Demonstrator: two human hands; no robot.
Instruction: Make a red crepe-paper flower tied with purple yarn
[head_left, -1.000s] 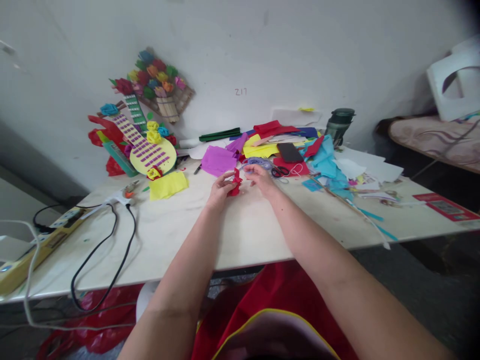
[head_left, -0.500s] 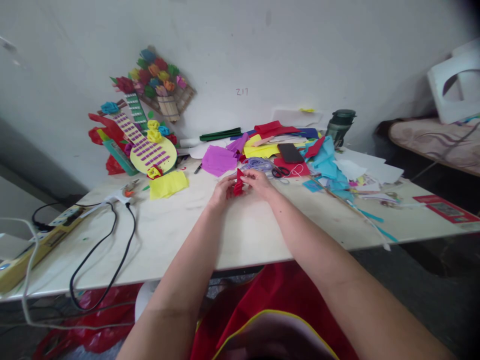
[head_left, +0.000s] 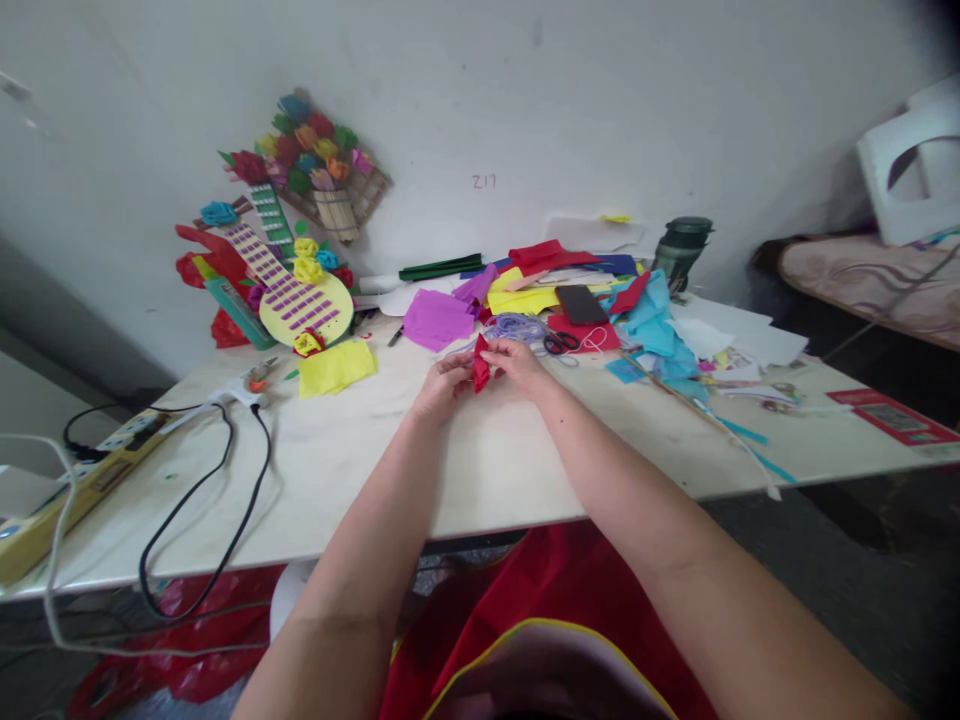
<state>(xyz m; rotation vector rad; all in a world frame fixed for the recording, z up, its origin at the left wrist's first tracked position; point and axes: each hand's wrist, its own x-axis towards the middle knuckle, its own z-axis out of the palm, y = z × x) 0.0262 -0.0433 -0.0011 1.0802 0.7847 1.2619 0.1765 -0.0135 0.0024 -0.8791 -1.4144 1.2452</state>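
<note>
Between my two hands, just above the white table, is a small folded piece of red crepe paper. My left hand pinches it from the left side. From the right, the fingers of my right hand are closed on its other edge. The paper stands upright with a pointed top, and parts of it are hidden by the fingers. Behind my hands lie a coil of pale cord, a purple paper sheet and black-handled scissors.
At the left are a hot glue gun with a black cable, a power strip, yellow paper and a guitar-shaped craft. Toward the right lie a phone, blue crepe paper and a dark bottle.
The red paper has turned and spread a little, showing a broader, flatter face. My left fingers have shifted slightly left and down; the right hand stays nearly in place.
</note>
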